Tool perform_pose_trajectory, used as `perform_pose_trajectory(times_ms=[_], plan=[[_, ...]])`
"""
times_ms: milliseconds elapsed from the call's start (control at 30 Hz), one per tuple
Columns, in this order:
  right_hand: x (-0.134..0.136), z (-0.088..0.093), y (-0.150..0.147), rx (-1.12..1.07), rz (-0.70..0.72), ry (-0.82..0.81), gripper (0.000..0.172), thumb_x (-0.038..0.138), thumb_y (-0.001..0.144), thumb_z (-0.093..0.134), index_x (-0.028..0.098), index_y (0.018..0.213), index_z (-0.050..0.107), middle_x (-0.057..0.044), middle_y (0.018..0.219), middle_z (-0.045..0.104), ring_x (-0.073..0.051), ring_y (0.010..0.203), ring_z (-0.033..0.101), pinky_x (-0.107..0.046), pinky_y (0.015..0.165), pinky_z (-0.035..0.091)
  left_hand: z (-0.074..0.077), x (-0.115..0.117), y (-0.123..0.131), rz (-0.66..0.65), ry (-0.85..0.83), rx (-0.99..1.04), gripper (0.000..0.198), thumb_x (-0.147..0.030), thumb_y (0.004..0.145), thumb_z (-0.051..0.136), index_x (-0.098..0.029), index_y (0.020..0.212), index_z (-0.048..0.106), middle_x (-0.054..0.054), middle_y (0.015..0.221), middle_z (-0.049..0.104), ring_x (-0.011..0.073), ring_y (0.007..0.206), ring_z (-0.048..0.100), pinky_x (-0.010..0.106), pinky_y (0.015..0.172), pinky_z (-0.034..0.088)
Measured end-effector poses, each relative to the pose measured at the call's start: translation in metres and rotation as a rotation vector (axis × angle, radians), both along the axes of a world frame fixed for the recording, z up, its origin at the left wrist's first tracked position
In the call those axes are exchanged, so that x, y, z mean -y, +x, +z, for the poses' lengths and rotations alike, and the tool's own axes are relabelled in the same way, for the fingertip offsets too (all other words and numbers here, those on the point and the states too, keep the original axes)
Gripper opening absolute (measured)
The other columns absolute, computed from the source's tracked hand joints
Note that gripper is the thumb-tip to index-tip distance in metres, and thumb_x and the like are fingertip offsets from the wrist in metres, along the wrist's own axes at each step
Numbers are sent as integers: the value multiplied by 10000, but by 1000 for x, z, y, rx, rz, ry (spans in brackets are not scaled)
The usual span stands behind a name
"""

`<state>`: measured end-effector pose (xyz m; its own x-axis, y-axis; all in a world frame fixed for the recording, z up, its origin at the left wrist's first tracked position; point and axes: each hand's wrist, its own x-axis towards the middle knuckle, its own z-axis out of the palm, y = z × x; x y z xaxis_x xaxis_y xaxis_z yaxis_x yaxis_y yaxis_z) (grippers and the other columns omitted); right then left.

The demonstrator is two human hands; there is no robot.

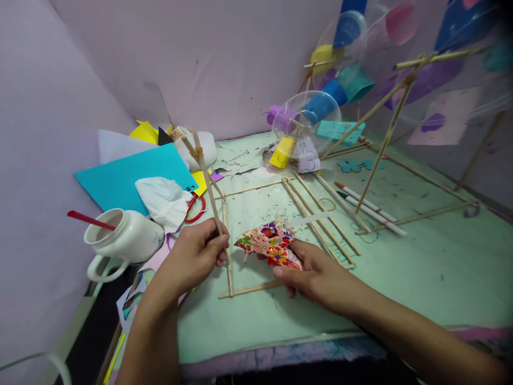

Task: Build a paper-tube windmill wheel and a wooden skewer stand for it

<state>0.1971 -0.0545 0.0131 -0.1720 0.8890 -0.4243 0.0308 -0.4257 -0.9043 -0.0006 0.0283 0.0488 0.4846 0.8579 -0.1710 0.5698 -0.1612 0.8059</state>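
Note:
My left hand (204,248) is closed, pinching an upright wooden stick (208,184) of a small stick frame. Near its top, two sticks cross and are bound with a tan band (196,152). In my right hand (308,270) is a glue gun (268,243) with a bright floral covering, its nozzle pointing left toward the stick. A translucent glue stick (310,219) juts from its rear. Under both hands lies the frame's square base, with its front stick (250,289) on the table. Several loose sticks (320,222) lie to the right.
At left, a white mug (124,235) lies tipped beside crumpled tissue (162,200), blue card (136,176) and red-handled scissors (195,208). Two markers (372,211) rest at right. A tall stick frame (385,144) and a clear wheel with coloured cups (306,125) stand behind.

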Motion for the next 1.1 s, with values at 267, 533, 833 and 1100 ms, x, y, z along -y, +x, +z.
perform_pose_trajectory(times_ms=[267,533,833,1100], plan=[[3,-14,1,-41,51,88,382,307,741,596,149,1087,559,-20,793,593,-99,521,431,-226,465,344,2,1,1,-6,16,-15,126,-235,818,478,-172,710,495,-33,534,572,107,499,582,220,498,489],[2,-8,1,8,49,179,451,293,738,582,137,1161,568,-84,1083,650,-249,952,591,-329,778,459,6,0,-5,33,77,46,131,-267,803,504,-155,743,536,-13,581,601,118,513,610,229,498,517],[4,-12,-3,51,143,200,431,300,763,582,158,1170,586,-74,1057,670,-272,1020,585,-384,900,438,11,3,-8,95,99,59,114,-251,798,508,-156,738,527,-17,552,591,115,497,602,218,478,505],[3,-16,-4,155,203,212,435,342,794,565,154,1186,572,-98,1139,634,-271,1035,575,-397,909,436,9,4,-7,106,98,58,102,-206,797,498,-169,704,517,-29,534,574,111,495,590,213,481,478]])
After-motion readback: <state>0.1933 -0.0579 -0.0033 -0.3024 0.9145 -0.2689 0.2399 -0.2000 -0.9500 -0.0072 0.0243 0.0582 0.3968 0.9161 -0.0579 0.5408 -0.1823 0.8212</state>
